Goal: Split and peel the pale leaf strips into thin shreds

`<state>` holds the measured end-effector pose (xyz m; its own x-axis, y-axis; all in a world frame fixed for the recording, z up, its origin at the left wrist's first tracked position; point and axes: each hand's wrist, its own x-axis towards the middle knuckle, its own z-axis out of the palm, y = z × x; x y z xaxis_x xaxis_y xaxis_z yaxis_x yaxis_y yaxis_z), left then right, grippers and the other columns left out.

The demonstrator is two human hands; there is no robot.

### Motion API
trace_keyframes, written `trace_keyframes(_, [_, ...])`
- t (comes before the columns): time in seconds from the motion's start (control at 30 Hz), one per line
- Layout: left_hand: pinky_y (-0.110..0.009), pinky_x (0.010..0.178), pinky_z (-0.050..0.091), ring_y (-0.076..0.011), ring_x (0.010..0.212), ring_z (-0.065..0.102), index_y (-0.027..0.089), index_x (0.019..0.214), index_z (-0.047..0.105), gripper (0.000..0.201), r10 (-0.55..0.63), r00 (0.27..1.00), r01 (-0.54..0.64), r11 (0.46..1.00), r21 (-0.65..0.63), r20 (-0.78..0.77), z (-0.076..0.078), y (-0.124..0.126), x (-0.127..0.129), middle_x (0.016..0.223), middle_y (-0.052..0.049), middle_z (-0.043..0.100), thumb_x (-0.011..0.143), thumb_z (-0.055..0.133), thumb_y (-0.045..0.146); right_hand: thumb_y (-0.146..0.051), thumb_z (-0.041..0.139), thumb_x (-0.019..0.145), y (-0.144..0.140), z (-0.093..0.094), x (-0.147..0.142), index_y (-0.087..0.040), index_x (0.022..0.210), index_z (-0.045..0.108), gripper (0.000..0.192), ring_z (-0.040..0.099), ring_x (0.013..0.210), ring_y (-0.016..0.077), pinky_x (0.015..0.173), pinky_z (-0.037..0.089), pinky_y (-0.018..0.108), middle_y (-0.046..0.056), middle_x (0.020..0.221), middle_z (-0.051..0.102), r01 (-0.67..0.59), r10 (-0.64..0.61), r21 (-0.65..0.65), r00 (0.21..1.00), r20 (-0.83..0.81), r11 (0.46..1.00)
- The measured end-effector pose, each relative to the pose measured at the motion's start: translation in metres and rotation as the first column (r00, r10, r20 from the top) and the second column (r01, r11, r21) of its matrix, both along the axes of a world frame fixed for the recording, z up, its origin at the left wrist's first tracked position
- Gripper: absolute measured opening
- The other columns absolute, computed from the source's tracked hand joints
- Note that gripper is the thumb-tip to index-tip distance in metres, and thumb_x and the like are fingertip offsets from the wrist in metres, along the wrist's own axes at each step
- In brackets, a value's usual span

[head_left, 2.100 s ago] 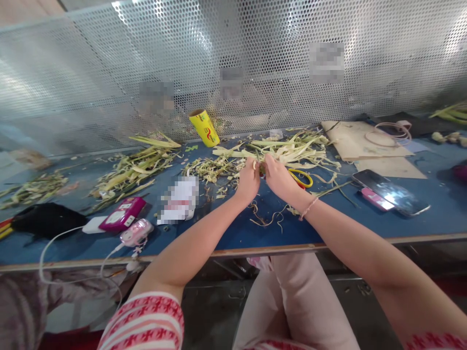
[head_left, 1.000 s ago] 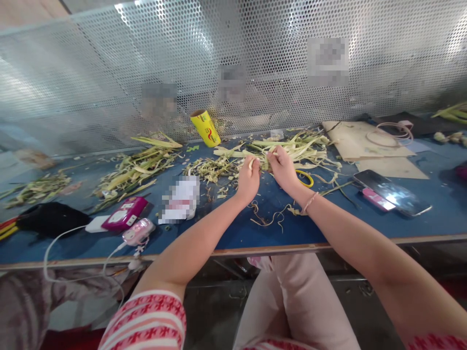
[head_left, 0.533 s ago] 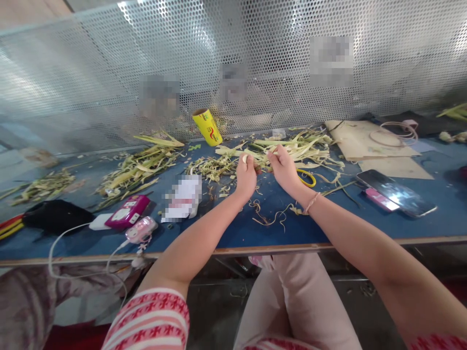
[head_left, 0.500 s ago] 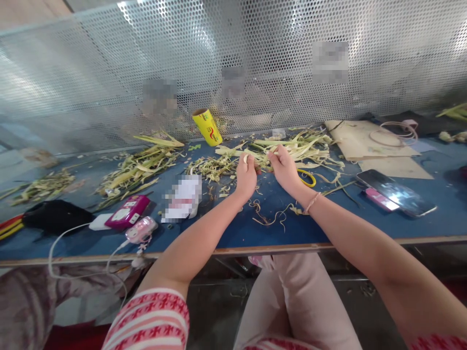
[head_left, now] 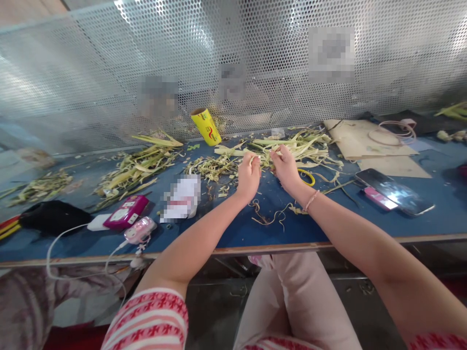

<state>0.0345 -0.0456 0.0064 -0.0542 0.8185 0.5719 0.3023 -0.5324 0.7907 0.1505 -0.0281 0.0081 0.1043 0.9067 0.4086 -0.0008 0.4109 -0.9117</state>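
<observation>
Over the middle of the table my left hand (head_left: 249, 177) is closed, its fingertips pinched beside a small pale bit too indistinct to name. Just right of it, my right hand (head_left: 285, 167) is closed too, thumb against bent fingers; what lies between them is hard to make out. A narrow gap separates the hands. Behind and around them spreads a heap of pale green leaf and stalk strips (head_left: 310, 150). To the left of my left hand are shorter plant scraps (head_left: 211, 167). A yellow ring-shaped handle (head_left: 308, 178) shows beside my right wrist, the rest hidden.
A yellow tube (head_left: 207, 127) leans near the perforated metal screen (head_left: 270, 58). On the left are more plant strips (head_left: 134, 170), a magenta device (head_left: 127, 212), a pink case (head_left: 140, 230) and a black pouch (head_left: 54, 218). Rightward lie a phone (head_left: 396, 191) and cardboard (head_left: 365, 141).
My left hand has turned and shifted slightly right, its fingertips now nearer my right hand. My right hand has barely moved. The things on the table stay where they were.
</observation>
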Motion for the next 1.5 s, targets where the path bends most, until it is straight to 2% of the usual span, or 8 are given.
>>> trace_keyframes(0.4, [-0.027, 0.048, 0.036, -0.0091, 0.043, 0.039, 0.022, 0.073, 0.039, 0.036, 0.025, 0.989, -0.013, 0.997, -0.080, 0.144, -0.004, 0.016, -0.005, 0.051, 0.005, 0.040, 0.092, 0.040, 0.053, -0.043, 0.054, 0.087, -0.007, 0.002, -0.002, -0.025, 0.074, 0.036, 0.028, 0.031, 0.044, 0.0079, 0.041, 0.034, 0.023, -0.008, 0.054, 0.028, -0.047, 0.046, 0.061, 0.999, 0.028, 0.997])
trace_keyframes(0.57, [-0.027, 0.052, 0.037, -0.0094, 0.047, 0.042, 0.021, 0.071, 0.042, 0.043, -0.039, 0.999, 0.040, 0.999, -0.033, 0.036, -0.003, 0.014, -0.011, 0.052, 0.004, 0.043, 0.087, 0.042, 0.061, -0.051, 0.060, 0.081, -0.004, -0.001, 0.003, -0.023, 0.070, 0.039, 0.037, 0.036, 0.043, 0.0066, 0.039, 0.031, 0.021, -0.009, 0.052, 0.030, -0.114, 0.113, -0.039, 0.993, -0.012, 0.993])
trace_keyframes(0.67, [-0.026, 0.051, 0.035, -0.0090, 0.050, 0.041, 0.020, 0.069, 0.043, 0.046, -0.052, 0.993, 0.062, 0.994, -0.092, 0.110, -0.007, 0.020, -0.013, 0.055, 0.004, 0.041, 0.083, 0.047, 0.063, -0.055, 0.064, 0.076, -0.001, -0.003, 0.006, -0.022, 0.068, 0.042, 0.040, 0.040, 0.042, 0.0061, 0.036, 0.026, 0.020, -0.008, 0.050, 0.039, -0.219, 0.218, -0.111, 0.976, -0.024, 0.969])
trace_keyframes(0.8, [-0.025, 0.053, 0.039, -0.0088, 0.053, 0.044, 0.020, 0.074, 0.044, 0.038, -0.217, 0.927, 0.266, 0.955, -0.130, 0.305, -0.013, 0.024, -0.008, 0.060, 0.003, 0.043, 0.085, 0.051, 0.056, -0.053, 0.062, 0.078, 0.000, -0.004, 0.007, -0.022, 0.069, 0.043, 0.038, 0.037, 0.039, 0.0048, 0.037, 0.028, 0.021, -0.006, 0.053, 0.051, -0.193, 0.191, -0.060, 0.981, -0.035, 0.979])
trace_keyframes(0.93, [-0.026, 0.058, 0.046, -0.0096, 0.060, 0.053, 0.021, 0.082, 0.047, 0.028, -0.357, 0.878, 0.417, 0.897, -0.144, 0.318, -0.014, 0.019, -0.002, 0.071, 0.001, 0.056, 0.080, 0.061, 0.045, -0.051, 0.061, 0.080, -0.002, -0.002, 0.006, -0.022, 0.073, 0.046, 0.034, 0.046, 0.044, 0.0073, 0.043, 0.039, 0.023, -0.006, 0.054, 0.052, -0.159, 0.158, -0.008, 0.986, -0.043, 0.987])
trace_keyframes(1.1, [-0.028, 0.065, 0.050, -0.0113, 0.067, 0.059, 0.021, 0.086, 0.049, 0.017, -0.286, 0.933, 0.307, 0.949, -0.068, 0.217, -0.009, 0.012, -0.005, 0.074, -0.001, 0.060, 0.085, 0.056, 0.036, -0.046, 0.060, 0.082, -0.005, 0.001, 0.005, -0.023, 0.079, 0.046, 0.027, 0.053, 0.047, 0.0096, 0.050, 0.047, 0.026, -0.006, 0.058, 0.055, -0.207, 0.206, -0.015, 0.977, -0.060, 0.978])
trace_keyframes(1.27, [-0.029, 0.072, 0.050, -0.0132, 0.075, 0.060, 0.020, 0.092, 0.052, 0.025, -0.179, 0.984, 0.179, 0.982, 0.057, -0.012, -0.002, 0.006, -0.007, 0.086, -0.004, 0.064, 0.077, 0.065, 0.035, -0.040, 0.056, 0.087, -0.008, 0.003, 0.006, -0.025, 0.077, 0.040, 0.024, 0.045, 0.039, 0.0102, 0.043, 0.037, 0.026, -0.009, 0.047, 0.046, -0.153, 0.151, 0.022, 0.986, 0.073, 0.988])
trace_keyframes(1.5, [-0.025, 0.058, 0.043, -0.0111, 0.062, 0.054, 0.019, 0.079, 0.058, 0.016, -0.247, 0.968, 0.249, 0.967, -0.048, 0.045, -0.002, 0.005, -0.003, 0.070, 0.001, 0.060, 0.076, 0.066, 0.031, -0.043, 0.053, 0.087, -0.003, -0.002, 0.008, -0.025, 0.075, 0.040, 0.026, 0.039, 0.041, 0.0097, 0.043, 0.031, 0.026, -0.008, 0.048, 0.040, -0.119, 0.100, 0.092, 0.977, 0.187, 0.989])
